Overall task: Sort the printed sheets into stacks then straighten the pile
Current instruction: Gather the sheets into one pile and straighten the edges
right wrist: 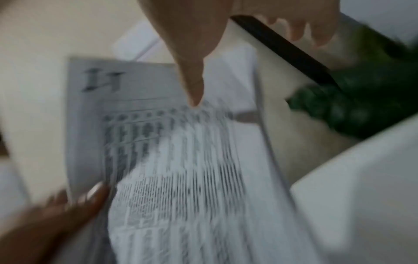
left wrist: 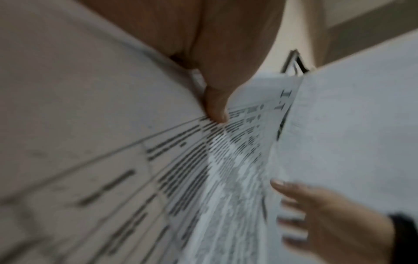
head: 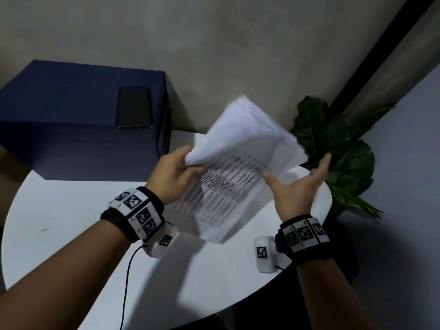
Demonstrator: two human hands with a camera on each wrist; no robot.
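Observation:
A thick pile of printed sheets (head: 240, 167) hangs tilted above the round white table (head: 71, 222), blurred with motion. My left hand (head: 177, 173) grips its left edge, thumb on the printed face and fingers behind. In the left wrist view the thumb (left wrist: 214, 107) presses on the printed sheets (left wrist: 203, 169). My right hand (head: 300, 182) is spread open, palm up, at the pile's right edge with straight fingers. The right wrist view shows its thumb (right wrist: 194, 84) over the fanned sheets (right wrist: 176, 160), which carry a large "11".
A dark blue box (head: 78, 120) stands at the table's back left with a black phone (head: 134, 107) on top. A green leafy plant (head: 340, 153) rises beyond the table's right edge. A cable (head: 126, 282) runs from my left wrist across the table.

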